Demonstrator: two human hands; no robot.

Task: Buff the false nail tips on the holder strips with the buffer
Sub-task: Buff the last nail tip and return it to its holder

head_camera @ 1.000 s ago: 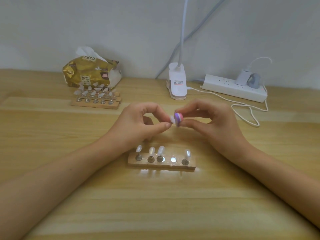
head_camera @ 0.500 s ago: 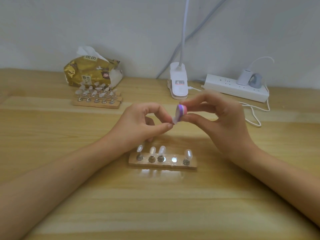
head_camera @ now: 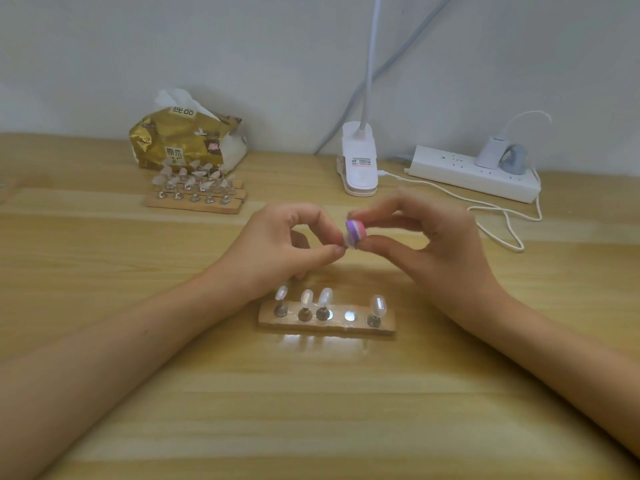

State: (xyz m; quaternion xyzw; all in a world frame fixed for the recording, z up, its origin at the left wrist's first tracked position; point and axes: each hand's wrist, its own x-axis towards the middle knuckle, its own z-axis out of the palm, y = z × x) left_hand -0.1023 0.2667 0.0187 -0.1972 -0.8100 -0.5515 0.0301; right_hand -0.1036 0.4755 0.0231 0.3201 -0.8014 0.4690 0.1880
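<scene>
Buffer, a small pink-and-purple foam block (head_camera: 356,233), sat pinched in the right hand (head_camera: 433,244), pressed to a clear nail tip (head_camera: 346,241) pinched in the left hand (head_camera: 280,247), above the wooden holder strip (head_camera: 327,322), one peg empty. Best approach, I'd judge: light short strokes, firm grip on the tip's peg, rotate for even finish.

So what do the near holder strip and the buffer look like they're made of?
Holder strip: looks like unfinished light wood, matte with rough edges, set with shiny, probably metal, discs.
Buffer in the right hand: seems to be layered foam, matte purple, pink and white bands; its grit cannot be made out.
</scene>
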